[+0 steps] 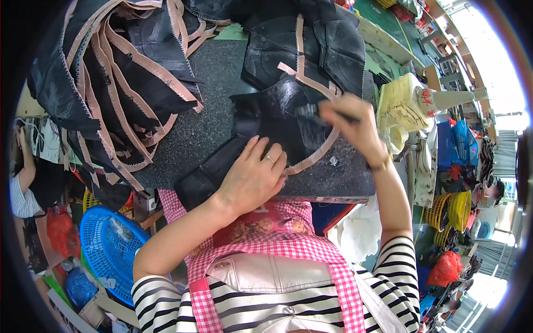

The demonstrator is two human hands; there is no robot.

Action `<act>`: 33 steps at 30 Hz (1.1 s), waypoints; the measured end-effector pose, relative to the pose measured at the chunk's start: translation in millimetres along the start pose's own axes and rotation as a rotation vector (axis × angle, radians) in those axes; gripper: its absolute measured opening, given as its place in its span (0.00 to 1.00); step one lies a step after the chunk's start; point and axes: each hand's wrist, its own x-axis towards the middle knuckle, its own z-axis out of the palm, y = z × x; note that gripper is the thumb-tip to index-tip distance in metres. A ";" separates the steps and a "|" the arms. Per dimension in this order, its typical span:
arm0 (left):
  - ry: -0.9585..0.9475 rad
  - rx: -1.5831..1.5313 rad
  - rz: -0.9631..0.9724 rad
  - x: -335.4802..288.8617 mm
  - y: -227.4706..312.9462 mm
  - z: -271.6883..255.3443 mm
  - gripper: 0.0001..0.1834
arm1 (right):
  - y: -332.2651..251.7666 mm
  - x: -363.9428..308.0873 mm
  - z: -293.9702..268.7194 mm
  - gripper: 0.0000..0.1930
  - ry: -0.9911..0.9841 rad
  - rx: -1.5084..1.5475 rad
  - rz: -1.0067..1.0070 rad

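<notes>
A black shoe-upper piece (277, 119) with a pink-beige tape along its curved right edge lies on the dark speckled work board (214, 77). My left hand (255, 172) rests on its lower part, fingers stretched out and pressing it flat. Above the right side of the piece, my right hand (352, 119) is closed around a small dark brush (308, 112), its head at the black surface. Motion blurs the brush and the fingertips. Another black piece (202, 172) sticks out from under the left forearm.
Taped black pieces (127, 72) hang in a pile at the left, and more black pieces (272, 53) lie at the far side. A yellowish glue-smeared container (402, 102) stands right of the board. A blue basket (114, 244) is at the lower left; another person's arm (25, 166) shows beyond.
</notes>
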 end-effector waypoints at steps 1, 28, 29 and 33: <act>-0.005 -0.012 0.012 -1.8 0.7 -1.0 0.24 | 8.3 14.1 5.7 0.08 0.074 -0.003 0.039; -0.037 0.049 0.043 27.1 -5.1 -3.5 0.28 | 8.4 -129.6 -114.5 0.11 0.488 -0.284 0.669; -0.033 0.041 0.056 21.0 -6.3 -1.9 0.28 | 14.8 -126.5 -109.0 0.11 0.427 -0.293 0.691; -0.010 -0.007 0.030 -1.8 -11.4 -7.1 0.27 | 4.4 -133.0 -101.9 0.13 0.584 -0.149 0.780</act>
